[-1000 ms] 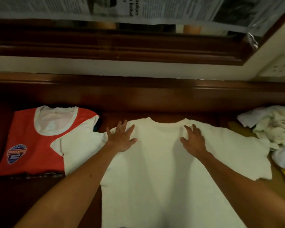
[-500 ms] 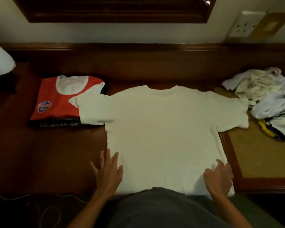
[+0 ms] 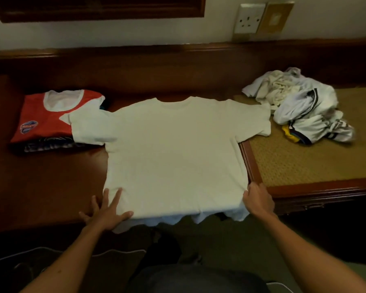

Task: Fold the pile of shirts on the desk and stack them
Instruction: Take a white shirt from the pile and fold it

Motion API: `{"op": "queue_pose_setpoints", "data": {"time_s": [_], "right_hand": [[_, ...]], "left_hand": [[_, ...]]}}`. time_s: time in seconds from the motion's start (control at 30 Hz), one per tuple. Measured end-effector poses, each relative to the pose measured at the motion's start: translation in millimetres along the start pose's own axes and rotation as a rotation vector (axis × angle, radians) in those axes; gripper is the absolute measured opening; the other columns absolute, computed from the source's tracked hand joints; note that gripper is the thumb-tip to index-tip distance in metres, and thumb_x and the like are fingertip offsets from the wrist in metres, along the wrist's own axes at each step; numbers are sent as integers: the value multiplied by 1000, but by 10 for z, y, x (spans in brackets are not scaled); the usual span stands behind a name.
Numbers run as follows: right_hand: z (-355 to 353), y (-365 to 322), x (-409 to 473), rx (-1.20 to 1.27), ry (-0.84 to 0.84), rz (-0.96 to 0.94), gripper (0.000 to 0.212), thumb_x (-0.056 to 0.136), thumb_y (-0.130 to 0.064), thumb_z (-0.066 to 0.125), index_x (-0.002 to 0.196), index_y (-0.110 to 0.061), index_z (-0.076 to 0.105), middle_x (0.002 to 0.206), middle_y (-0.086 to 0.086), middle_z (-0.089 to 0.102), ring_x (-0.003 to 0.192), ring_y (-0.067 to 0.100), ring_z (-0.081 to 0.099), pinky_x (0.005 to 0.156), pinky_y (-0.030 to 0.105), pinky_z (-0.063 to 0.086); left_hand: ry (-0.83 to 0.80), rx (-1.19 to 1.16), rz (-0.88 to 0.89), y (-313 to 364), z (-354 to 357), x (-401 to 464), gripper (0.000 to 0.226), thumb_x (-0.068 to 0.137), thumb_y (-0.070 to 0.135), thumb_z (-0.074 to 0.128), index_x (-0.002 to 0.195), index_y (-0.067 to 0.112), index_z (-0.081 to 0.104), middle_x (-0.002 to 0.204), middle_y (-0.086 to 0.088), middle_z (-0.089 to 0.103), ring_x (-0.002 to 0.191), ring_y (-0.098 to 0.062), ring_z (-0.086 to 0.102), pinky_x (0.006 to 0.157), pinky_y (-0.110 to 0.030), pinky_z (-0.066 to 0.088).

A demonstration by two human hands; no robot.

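Observation:
A plain white T-shirt (image 3: pixel 173 149) lies spread flat on the dark wooden desk (image 3: pixel 42 182), collar toward the wall, its hem hanging over the front edge. My left hand (image 3: pixel 106 210) rests flat on the shirt's lower left corner, fingers spread. My right hand (image 3: pixel 258 199) is at the lower right corner, fingers curled at the shirt's edge. A folded red and white shirt (image 3: pixel 49 117) tops a small stack at the left. A crumpled pile of white shirts (image 3: pixel 300 108) sits at the right.
The pile lies on a woven tan mat panel (image 3: pixel 304 161) set in the desk's right part. A wall socket (image 3: pixel 249 17) is above it and a dark wooden frame (image 3: pixel 97 7) hangs on the wall. A cable lies on the floor at the lower left.
Both hands slid from the shoulders down to the hem. Since half a second ago they have moved outward to the bottom corners, and the view has pulled back.

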State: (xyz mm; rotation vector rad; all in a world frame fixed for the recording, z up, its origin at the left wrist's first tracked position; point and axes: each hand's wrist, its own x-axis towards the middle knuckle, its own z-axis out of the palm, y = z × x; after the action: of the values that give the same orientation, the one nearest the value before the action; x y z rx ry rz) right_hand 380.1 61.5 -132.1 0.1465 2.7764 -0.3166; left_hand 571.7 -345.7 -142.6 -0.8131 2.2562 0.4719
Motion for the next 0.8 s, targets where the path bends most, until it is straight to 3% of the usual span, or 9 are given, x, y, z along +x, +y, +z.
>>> {"op": "queue_pose_setpoints", "data": {"time_s": [0.07, 0.17, 0.27, 0.47, 0.57, 0.67, 0.8], "right_hand": [[27, 82, 28, 81, 21, -78, 9, 96, -22, 47, 95, -14, 51, 101, 9, 58, 85, 29, 61, 75, 44, 53], [-30, 143, 56, 369, -54, -40, 10, 98, -18, 51, 90, -13, 49, 86, 9, 60, 69, 23, 62, 62, 41, 57], [-175, 265, 93, 576, -155, -2, 11, 93, -12, 62, 95, -13, 52, 90, 10, 59, 70, 23, 61, 50, 30, 51], [-376, 531, 198, 788, -146, 129, 27, 84, 4, 69, 107, -6, 58, 89, 14, 62, 59, 20, 54, 46, 30, 50], [-374, 614, 239, 765, -60, 186, 19, 87, 5, 64, 105, -3, 62, 90, 14, 64, 56, 18, 52, 48, 31, 49], [-322, 541, 181, 658, -38, 111, 5, 92, -9, 65, 96, -8, 64, 88, 13, 66, 62, 21, 60, 48, 29, 50], [-138, 292, 131, 395, -51, -35, 14, 92, -27, 65, 89, -14, 64, 81, 4, 65, 70, 24, 66, 53, 34, 57]], "left_hand": [[-24, 20, 0, -18, -46, 13, 91, 79, 81, 43, 141, 59, -21, 156, 7, -33, 144, -37, -23, 109, -72, -2], [-40, 2, 12, 2, -40, 23, 93, 81, 77, 47, 141, 58, -21, 156, 7, -34, 144, -38, -22, 110, -71, -1], [-44, -10, 25, 7, -49, -2, 92, 84, 73, 49, 142, 56, -21, 155, 6, -35, 144, -38, -22, 111, -71, -1], [-37, -28, 27, -40, -40, 6, 93, 82, 74, 52, 141, 60, -19, 155, 9, -35, 144, -39, -23, 110, -71, -2], [-31, -29, 34, -18, -46, -4, 93, 82, 72, 53, 142, 58, -17, 156, 7, -33, 145, -40, -21, 111, -70, 1], [-6, -24, 21, 19, -51, -19, 93, 83, 70, 55, 145, 55, -12, 159, 5, -27, 145, -39, -17, 111, -69, 4], [16, -7, 3, 98, -35, -13, 93, 85, 65, 56, 148, 50, -11, 159, 2, -26, 145, -41, -15, 111, -69, 7]]}}
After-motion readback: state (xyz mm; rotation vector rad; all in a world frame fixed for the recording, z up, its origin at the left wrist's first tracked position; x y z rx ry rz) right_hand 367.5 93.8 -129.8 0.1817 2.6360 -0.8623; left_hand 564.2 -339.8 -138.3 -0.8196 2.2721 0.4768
